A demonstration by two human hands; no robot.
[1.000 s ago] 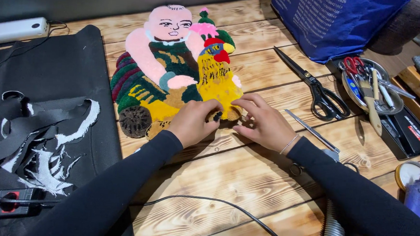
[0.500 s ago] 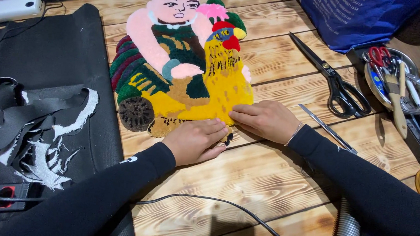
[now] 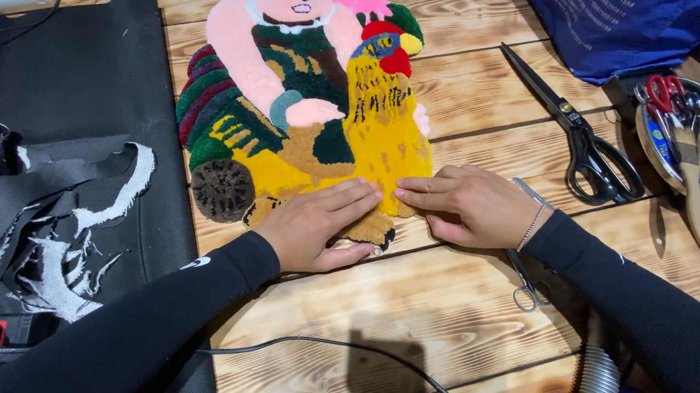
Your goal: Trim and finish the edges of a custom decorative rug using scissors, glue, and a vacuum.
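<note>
Both hands are flat on the rug [image 3: 306, 121], which lies on the table [image 3: 440, 307]. Left hand [image 3: 316, 223] and right hand [image 3: 467, 204] press its bottom yellow edge, fingers straight and close together, gripping nothing, tips nearly touching. Small scissors [image 3: 527, 284] sit under the right wrist, big scissors [image 3: 588, 142] further beyond the right fingers.

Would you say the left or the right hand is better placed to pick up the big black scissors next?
Probably the right hand. It rests on the tufted rug's lower edge, on the side nearer the black scissors. The left hand lies flat on the rug farther away and would have to cross over it.
</note>
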